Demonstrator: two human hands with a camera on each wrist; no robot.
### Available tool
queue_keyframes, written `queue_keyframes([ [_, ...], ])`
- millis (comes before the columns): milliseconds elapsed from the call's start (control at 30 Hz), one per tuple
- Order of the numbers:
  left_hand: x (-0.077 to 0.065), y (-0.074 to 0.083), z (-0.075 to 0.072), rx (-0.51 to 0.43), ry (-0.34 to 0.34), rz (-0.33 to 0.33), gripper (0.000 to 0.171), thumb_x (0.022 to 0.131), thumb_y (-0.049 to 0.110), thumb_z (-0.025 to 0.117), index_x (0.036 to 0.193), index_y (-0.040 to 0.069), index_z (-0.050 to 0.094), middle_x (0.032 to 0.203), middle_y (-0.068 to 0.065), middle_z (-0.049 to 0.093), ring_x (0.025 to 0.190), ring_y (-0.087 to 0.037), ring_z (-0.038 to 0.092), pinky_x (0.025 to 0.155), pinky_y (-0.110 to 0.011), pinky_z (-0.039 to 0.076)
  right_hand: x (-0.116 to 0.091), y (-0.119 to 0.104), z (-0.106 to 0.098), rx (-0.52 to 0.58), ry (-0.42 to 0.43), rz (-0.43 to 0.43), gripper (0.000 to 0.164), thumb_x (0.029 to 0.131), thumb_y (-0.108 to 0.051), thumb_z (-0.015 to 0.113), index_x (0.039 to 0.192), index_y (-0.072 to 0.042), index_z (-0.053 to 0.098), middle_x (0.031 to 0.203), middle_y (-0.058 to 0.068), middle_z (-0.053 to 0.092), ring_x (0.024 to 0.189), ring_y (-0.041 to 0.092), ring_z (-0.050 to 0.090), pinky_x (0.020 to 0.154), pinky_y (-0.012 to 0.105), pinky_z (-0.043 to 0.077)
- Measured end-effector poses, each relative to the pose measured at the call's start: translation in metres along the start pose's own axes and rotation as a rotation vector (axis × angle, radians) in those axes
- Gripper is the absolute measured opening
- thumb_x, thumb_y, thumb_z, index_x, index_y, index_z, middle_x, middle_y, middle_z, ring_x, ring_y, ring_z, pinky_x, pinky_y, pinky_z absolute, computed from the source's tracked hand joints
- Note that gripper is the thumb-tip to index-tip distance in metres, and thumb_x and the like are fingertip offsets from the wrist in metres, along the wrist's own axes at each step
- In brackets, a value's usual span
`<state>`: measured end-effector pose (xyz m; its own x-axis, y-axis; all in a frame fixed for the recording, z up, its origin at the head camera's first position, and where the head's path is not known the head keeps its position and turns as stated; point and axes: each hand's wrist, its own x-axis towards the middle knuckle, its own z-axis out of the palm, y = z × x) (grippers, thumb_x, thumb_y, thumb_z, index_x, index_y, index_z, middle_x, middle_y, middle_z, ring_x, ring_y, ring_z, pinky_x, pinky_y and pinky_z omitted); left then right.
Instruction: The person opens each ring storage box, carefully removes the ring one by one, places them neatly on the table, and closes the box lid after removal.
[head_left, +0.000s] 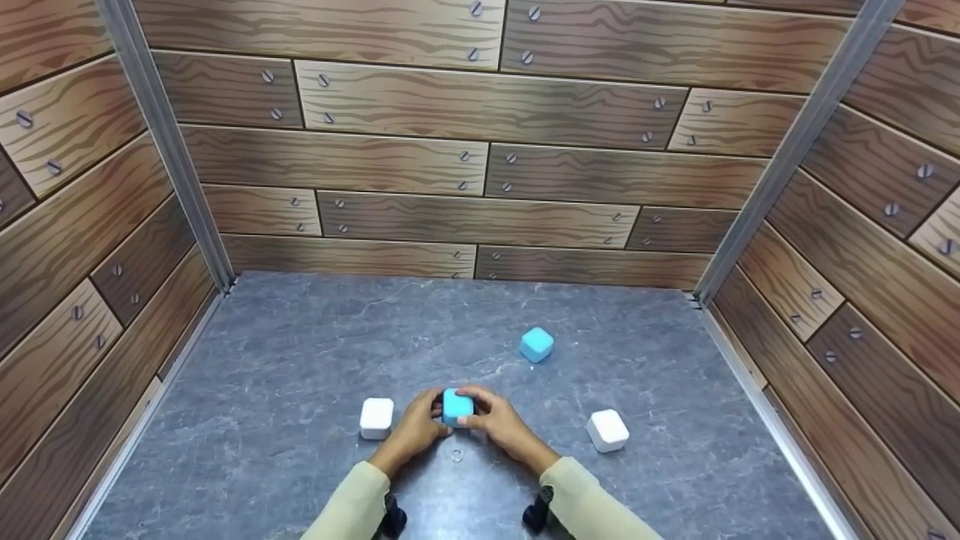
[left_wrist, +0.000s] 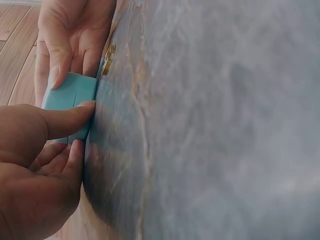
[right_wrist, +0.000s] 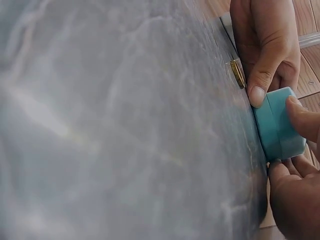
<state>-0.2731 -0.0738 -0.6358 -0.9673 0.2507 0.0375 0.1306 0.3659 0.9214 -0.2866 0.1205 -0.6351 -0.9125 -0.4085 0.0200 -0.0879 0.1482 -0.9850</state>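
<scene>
A small turquoise ring box (head_left: 458, 409) with rounded corners stands on the grey tabletop between both hands. A thin seam runs round it, and its lid lies closed against the base. My left hand (head_left: 417, 426) holds the left side, its thumb low near the tabletop in the right wrist view. From the right, my right hand (head_left: 501, 421) grips the box, thumb on the near face and fingers at the far side. On the tabletop just in front of the box lies a gold ring (right_wrist: 238, 74), apart from both hands. The inside of the box is hidden.
A white box (head_left: 376, 418) stands just left of my left hand, and another white box (head_left: 608, 430) sits farther right. Behind, to the right, is a second turquoise box (head_left: 536, 345). Wood-patterned walls (head_left: 480, 165) enclose the grey tabletop (head_left: 300, 345) at the back and sides.
</scene>
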Motion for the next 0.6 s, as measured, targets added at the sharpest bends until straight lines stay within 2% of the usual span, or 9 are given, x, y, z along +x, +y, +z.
queue_keyframes([
  [167, 0.0004, -0.0009, 0.0003, -0.018, -0.003, 0.006, 0.067, 0.074, -0.016, 0.069, 0.138, -0.009, 0.049, 0.132, -0.025, 0.053, 0.125, -0.039, 0.057, 0.107, -0.043, 0.05, 0.0022, 0.0016, 0.0005, 0.05, 0.006, 0.014, 0.052, 0.087, -0.004, 0.076, 0.135, -0.001, 0.059, 0.143, 0.02, 0.054, 0.139, 0.035, 0.046, 0.1, 0.026, 0.051],
  [400, -0.0005, 0.0026, 0.0015, 0.0, 0.021, 0.017, 0.066, 0.074, -0.015, 0.071, 0.137, -0.008, 0.05, 0.133, -0.026, 0.053, 0.124, -0.04, 0.057, 0.106, -0.041, 0.05, 0.0021, 0.0002, -0.0001, 0.049, 0.019, -0.001, 0.054, 0.085, 0.0, 0.076, 0.135, 0.002, 0.057, 0.143, 0.024, 0.054, 0.138, 0.037, 0.047, 0.101, 0.026, 0.051],
  [600, -0.0018, 0.0077, 0.0015, -0.01, -0.006, -0.029, 0.07, 0.078, -0.008, 0.074, 0.143, -0.008, 0.046, 0.139, -0.028, 0.049, 0.127, -0.04, 0.055, 0.107, -0.045, 0.05, -0.0001, -0.0037, -0.0022, 0.007, -0.015, -0.022, 0.054, 0.087, -0.004, 0.076, 0.138, 0.0, 0.056, 0.145, 0.025, 0.052, 0.136, 0.039, 0.05, 0.099, 0.03, 0.053],
])
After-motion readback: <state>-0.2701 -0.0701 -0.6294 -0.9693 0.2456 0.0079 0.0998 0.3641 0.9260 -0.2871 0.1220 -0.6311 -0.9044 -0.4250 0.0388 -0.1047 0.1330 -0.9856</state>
